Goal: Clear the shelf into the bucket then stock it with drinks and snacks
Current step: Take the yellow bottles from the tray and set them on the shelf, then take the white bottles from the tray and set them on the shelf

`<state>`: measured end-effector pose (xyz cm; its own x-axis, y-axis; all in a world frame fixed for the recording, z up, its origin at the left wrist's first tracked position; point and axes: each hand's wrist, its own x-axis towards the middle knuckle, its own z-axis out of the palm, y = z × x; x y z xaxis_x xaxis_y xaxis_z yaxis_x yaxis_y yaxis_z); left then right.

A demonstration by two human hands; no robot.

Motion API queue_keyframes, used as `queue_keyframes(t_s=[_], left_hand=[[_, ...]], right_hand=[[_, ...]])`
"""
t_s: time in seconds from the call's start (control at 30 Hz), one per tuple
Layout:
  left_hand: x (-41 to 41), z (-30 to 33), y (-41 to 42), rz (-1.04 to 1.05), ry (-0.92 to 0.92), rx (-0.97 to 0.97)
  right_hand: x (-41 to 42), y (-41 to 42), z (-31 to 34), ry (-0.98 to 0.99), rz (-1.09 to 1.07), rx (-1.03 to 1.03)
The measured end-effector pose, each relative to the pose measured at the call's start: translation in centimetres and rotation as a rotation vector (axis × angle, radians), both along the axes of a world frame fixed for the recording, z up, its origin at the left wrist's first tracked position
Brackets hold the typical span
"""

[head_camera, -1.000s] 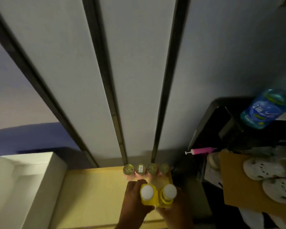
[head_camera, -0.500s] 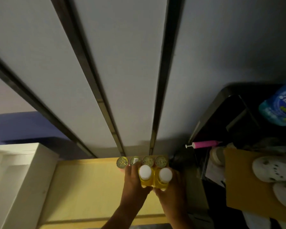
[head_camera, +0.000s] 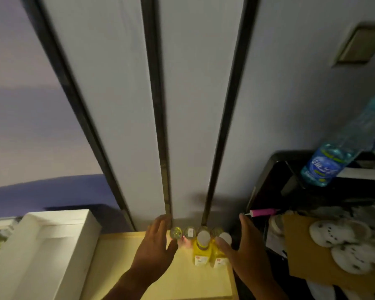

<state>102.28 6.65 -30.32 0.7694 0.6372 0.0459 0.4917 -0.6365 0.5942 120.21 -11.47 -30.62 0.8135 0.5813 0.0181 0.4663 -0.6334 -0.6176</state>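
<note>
1. Head view: two yellow bottles (head_camera: 210, 251) with white caps are seen standing on the pale shelf (head_camera: 126, 265), just before a row of four cans (head_camera: 196, 232).
2. The left hand (head_camera: 155, 245) and right hand (head_camera: 245, 249) are held spread, apparently grasping nothing.

rear cans (head_camera: 189, 232) half-hidden; water bottle (head_camera: 325, 165) blurred

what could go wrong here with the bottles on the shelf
1. The two yellow bottles stand close to the shelf's right edge; a nudge from the right hand, whose thumb is at the right bottle's cap, might tip one off.
2. They sit tight against the row of cans behind, so a push could knock those over.
3. The left hand hovers open beside the cans and may brush them.
</note>
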Motion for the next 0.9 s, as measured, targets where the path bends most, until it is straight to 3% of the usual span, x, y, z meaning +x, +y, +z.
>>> queue_keyframes(t_s=[0.17, 0.5, 0.77, 0.9], left_hand=[[-6.2, 7.8, 4.1, -0.041, -0.005, 0.213], [-30.0, 18.3, 6.1, -0.004, -0.018, 0.336], [-53.9, 18.0, 4.1, 0.293, -0.007, 0.279], [-67.9, 16.3, 1.8, 0.449, 0.092, 0.225]], right_hand=[[-7.1, 2.0, 8.8, -0.333, 0.049, -0.04], [-32.3, 6.0, 18.7, -0.367, 0.14, -0.008], [-51.3, 8.6, 19.1, -0.399, 0.388, 0.015], [-62.6, 9.2, 17.4, -0.351, 0.55, 0.013]])
